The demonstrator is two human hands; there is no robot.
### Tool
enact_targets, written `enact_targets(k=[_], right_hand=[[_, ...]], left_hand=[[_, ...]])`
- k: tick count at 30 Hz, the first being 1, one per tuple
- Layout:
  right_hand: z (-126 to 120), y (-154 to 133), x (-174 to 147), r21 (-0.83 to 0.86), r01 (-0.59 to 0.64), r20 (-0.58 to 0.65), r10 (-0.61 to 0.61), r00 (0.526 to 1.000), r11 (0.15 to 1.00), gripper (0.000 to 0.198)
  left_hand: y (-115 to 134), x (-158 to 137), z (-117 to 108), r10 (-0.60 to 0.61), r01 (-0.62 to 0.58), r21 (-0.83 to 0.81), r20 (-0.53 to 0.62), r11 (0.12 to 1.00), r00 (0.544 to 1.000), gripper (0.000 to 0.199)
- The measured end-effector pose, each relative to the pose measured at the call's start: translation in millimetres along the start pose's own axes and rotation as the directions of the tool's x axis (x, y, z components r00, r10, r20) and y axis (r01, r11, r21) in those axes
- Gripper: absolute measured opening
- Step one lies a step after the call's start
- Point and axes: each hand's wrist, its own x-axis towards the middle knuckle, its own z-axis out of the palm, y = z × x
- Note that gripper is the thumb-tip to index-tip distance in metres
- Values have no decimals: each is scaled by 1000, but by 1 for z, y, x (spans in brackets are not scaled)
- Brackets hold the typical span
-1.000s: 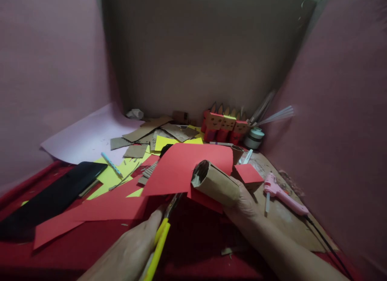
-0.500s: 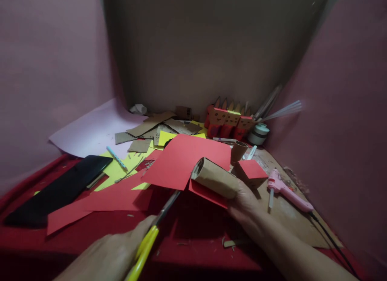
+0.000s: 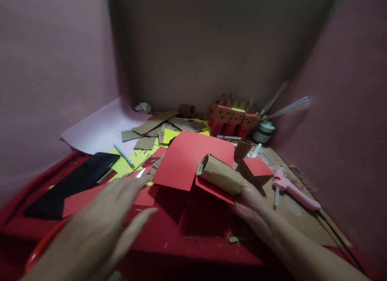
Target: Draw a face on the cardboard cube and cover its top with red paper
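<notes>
My right hand (image 3: 252, 202) grips a brown cardboard tube (image 3: 222, 174), its open end facing up and left. Along the tube's underside runs a sheet of red paper (image 3: 193, 156), cut from its near edge up to the tube. At the lower left, my left hand (image 3: 111, 212) is blurred, with fingers stretched out and thumb apart. An orange curved loop (image 3: 40, 244) shows beside its wrist, mostly covered by the hand. A bright metallic glint (image 3: 140, 173) lies past its fingertips; I cannot tell whether it belongs to scissors.
A pink glue gun (image 3: 294, 190) rests on a board at right, near a red-topped cardboard box (image 3: 256, 170) and a short tube (image 3: 242, 149). Decorated red figures (image 3: 229, 119) and a jar (image 3: 263, 132) stand behind. Left are a black tablet-like slab (image 3: 69, 188), pencil (image 3: 123, 155) and scraps.
My left hand has moved left and up, and its fingers have spread. The yellow-handled scissors no longer show clearly beside the red paper. My right hand keeps hold of the tube; the view shifted slightly.
</notes>
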Motion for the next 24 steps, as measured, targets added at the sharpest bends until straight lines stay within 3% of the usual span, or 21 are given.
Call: enact_targets(k=[2,4,6,9,14,18,21,24], right_hand=[[3,0,-2,10,-11,-19,11,1000,1000,24],[6,0,-3,32,-16,-23,17,1000,999,25],[8,1,-4,42,-26,-14,27,1000,999,26],[8,1,-5,16,-50,12,50,999,999,24],[3,4,-2,-15,-50,60,51,997,999,20],[-1,9,0,-25,-17,145,21,989,1000,25],[0,11,-1,-26,15,232,-9,973,1000,28],[5,12,-4,-19,64,287,-56,956,998,31]], left_hand=[[29,24,8,167,-165,-112,6,980,986,48],[46,50,17,200,-183,-209,65,961,978,39],[51,72,28,238,-202,-249,123,947,963,29],[47,90,42,312,-286,-240,77,928,947,23],[38,92,58,475,-492,-192,-127,849,871,31],[30,92,68,552,-580,-236,-178,780,815,34],[26,93,69,568,-593,-271,-173,758,805,34],[25,93,65,546,-556,-328,-132,764,828,30]])
